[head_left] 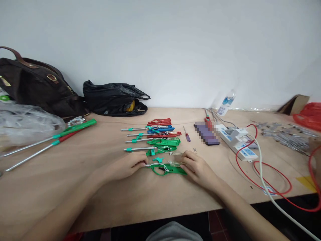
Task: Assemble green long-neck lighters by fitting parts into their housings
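A green lighter casing half [173, 170] lies nearest me on the table, with white wires and a dark part in it. At its left end, my left hand [134, 163] pinches the metal tube [147, 165], most of which the fingers hide. My right hand [197, 167] is closed at the right end, fingertips on a clear fuel tank [174, 164] over the casing. A loose teal trigger [158, 160] lies just beyond. Farther back are several open lighter halves with tubes and wires: a green one [164, 142], a red one [164, 134] and a blue one [163, 129].
A small screwdriver [187, 134] lies beside a phone [207, 134]. To the right are a power strip [247, 154], a red cable [281, 172] and metal parts [288, 137]. Long lighters [75, 129], a black plastic bag [112, 97] and a dark bag [37, 87] are left.
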`<state>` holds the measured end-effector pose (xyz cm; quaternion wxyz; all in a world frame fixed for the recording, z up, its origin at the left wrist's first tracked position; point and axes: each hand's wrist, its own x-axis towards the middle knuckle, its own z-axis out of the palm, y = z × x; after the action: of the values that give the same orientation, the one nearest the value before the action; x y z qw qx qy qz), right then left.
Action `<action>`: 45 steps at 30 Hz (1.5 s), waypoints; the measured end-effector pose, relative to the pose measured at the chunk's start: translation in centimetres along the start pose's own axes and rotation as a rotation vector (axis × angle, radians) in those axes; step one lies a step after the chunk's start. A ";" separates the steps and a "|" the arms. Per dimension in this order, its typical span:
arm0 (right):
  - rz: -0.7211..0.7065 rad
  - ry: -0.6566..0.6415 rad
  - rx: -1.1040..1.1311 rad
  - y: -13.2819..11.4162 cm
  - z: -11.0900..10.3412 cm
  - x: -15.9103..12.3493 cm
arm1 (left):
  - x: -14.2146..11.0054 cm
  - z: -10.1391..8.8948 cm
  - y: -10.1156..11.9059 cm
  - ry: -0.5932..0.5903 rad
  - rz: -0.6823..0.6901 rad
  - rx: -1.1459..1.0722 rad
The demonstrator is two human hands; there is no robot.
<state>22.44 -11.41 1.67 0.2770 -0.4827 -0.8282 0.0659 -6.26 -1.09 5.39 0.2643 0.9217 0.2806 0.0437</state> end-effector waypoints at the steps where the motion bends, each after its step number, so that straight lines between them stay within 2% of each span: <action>1: -0.011 -0.010 -0.024 0.0 -0.1 0.0 | 0.0 0.0 0.1 0.000 0.002 0.006; 9: -0.091 -0.057 -0.160 0.2 0.0 -0.1 | 0.0 0.1 0.3 0.010 0.032 0.018; 16: -0.096 -0.098 -0.201 0.4 0.2 -0.1 | 0.1 0.4 0.0 0.037 -0.001 0.059; 21: -0.097 -0.072 -0.225 0.4 0.3 0.0 | 0.2 0.5 -0.4 0.053 0.038 0.051; 30: -0.093 -0.088 -0.258 0.2 0.2 0.0 | 0.2 0.3 0.3 0.033 0.079 0.058; 45: -0.100 0.042 -0.184 0.1 0.2 0.2 | -0.2 -0.2 0.6 0.061 0.082 0.077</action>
<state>22.38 -11.17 1.52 0.2516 -0.4656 -0.8478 -0.0343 -6.15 -1.53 5.89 0.2181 0.9401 0.2520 0.0719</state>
